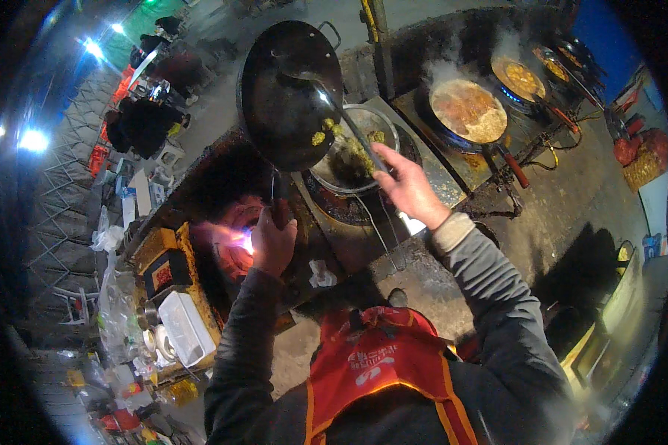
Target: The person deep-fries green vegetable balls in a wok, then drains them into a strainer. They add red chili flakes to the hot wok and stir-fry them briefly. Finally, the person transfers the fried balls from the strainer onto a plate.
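A dark wok (289,122) is tilted over a round metal strainer (389,114), and my left hand (274,236) grips the wok's handle. My right hand (409,181) holds the handle of a cooking ladle (348,122), whose head is inside the wok. Browned food pieces (353,158) lie in the strainer, and a few more cling near the wok's lower rim. The strainer's long wire handle (376,231) points towards me. Below the wok, a lit gas burner (242,239) flames beside my left hand.
A steaming pan of reddish stew (467,111) sits on a lit burner to the right. Beyond it is another pan of food (517,78). A white plastic tub (186,328) stands at left, near a box of red seasoning (161,276). People in dark clothes (145,128) are at far left.
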{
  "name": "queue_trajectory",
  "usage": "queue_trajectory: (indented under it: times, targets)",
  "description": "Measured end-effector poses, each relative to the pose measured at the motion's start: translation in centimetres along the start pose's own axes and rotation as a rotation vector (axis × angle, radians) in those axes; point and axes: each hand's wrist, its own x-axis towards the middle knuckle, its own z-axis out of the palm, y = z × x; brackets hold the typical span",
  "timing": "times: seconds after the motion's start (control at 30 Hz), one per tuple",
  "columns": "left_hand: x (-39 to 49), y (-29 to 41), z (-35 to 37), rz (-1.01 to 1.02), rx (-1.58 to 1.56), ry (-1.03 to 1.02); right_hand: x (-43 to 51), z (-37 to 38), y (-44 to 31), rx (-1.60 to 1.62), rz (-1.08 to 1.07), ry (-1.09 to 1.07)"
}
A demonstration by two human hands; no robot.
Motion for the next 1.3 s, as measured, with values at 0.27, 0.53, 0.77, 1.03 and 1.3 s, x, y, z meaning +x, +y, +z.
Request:
queue_trajectory:
  times: [0.27,0.53,0.77,1.03,1.3]
  targets:
    - [0.3,2.6,-2.3,-0.206,-0.165,-0.124,-0.3,5.9,0.2,0.125,-0.021,0.061]
    - [1.3,1.1,-2.1,-0.236,-0.157,-0.055,-7.4,-3.2,6.6,-0.364,-0.047,-0.122]
    - [1.9,2.0,-2.4,-0.316,-0.283,-0.068,-5.2,-6.2,5.2,-0.458,-0.083,0.009]
    - [-0.2,3.9,-4.9,-0.449,-0.659,-0.285,1.5,5.3,-2.9,0.777,0.391,-0.081]
    - [-2.9,5.1,-4.8,-0.454,-0.631,-0.311,-5.9,6.9,-2.8,0.262,-0.114,-0.210]
